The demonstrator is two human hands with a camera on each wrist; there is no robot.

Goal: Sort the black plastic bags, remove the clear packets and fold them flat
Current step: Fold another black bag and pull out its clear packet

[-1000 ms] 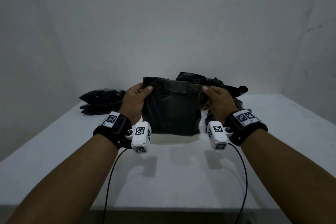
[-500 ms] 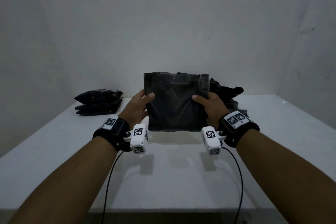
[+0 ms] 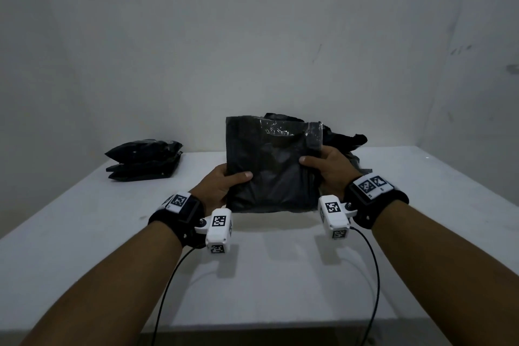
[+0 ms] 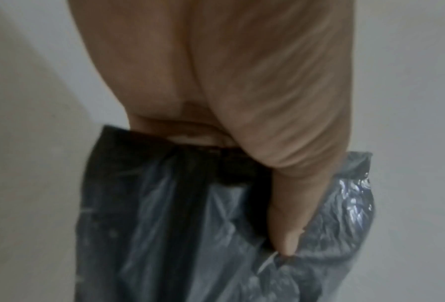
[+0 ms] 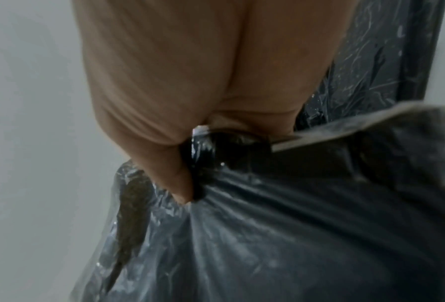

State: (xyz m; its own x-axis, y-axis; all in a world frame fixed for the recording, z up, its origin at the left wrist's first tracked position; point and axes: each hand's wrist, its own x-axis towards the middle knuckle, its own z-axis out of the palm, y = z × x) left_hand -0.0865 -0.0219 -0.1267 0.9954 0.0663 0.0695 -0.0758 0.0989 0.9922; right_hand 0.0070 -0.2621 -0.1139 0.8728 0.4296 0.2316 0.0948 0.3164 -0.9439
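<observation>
A clear packet of folded black plastic bags stands upright above the white table, held between both hands. My left hand grips its lower left edge, thumb on the front; in the left wrist view the thumb presses into the crinkled clear wrap. My right hand grips the right edge higher up, thumb across the front; in the right wrist view it pinches the bunched packet. The fingers behind the packet are hidden.
A neat stack of black bag packets lies at the back left of the table. A loose heap of black bags sits behind the held packet, against the grey wall. The table's front edge runs below my forearms.
The packet has been turned upright and raised, its top edge now higher. Both hands slid from its top corners down to its sides, the left lowest.
</observation>
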